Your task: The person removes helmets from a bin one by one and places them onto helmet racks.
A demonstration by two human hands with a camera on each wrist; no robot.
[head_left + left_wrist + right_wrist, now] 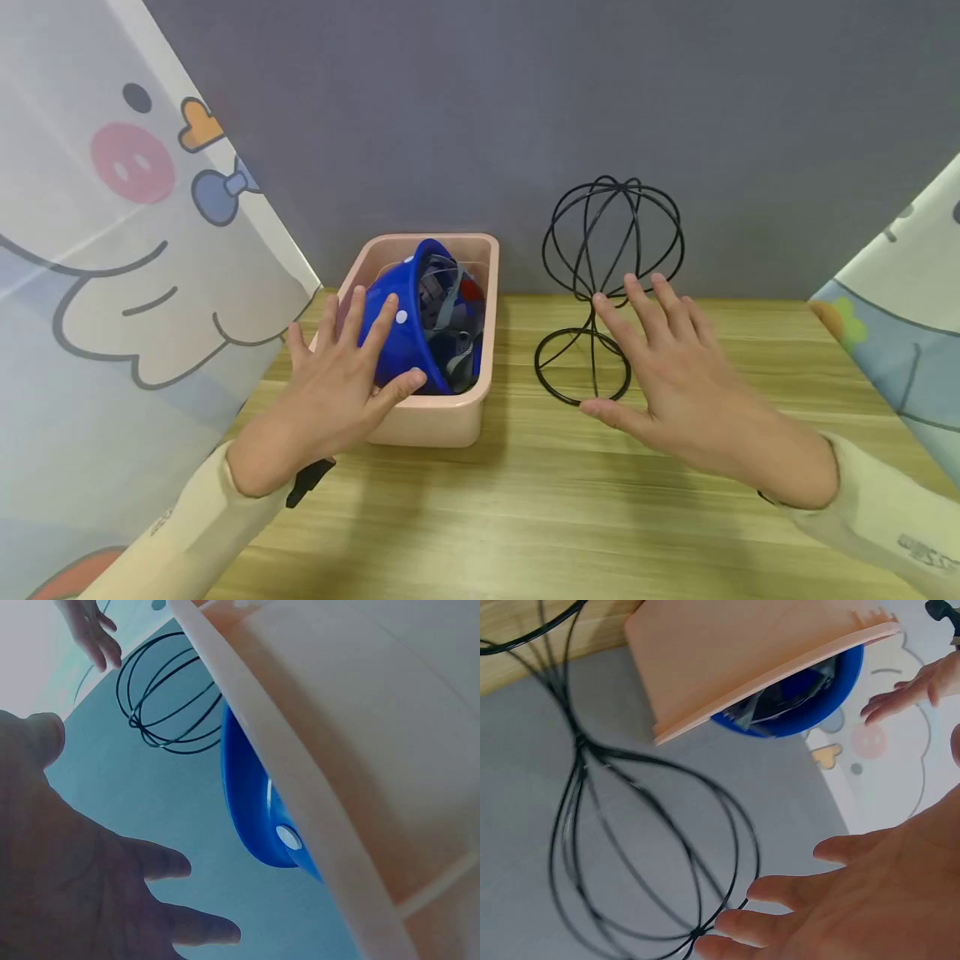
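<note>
The left hand (341,387), fingers spread, hovers over the blue hard hat (408,325) lying tilted in the pink bin (442,417). The right hand (667,375), also spread, hovers before the wire hat stand (611,250). The hat looks rigid, smooth, fairly light; best gripped at its brim.
</note>
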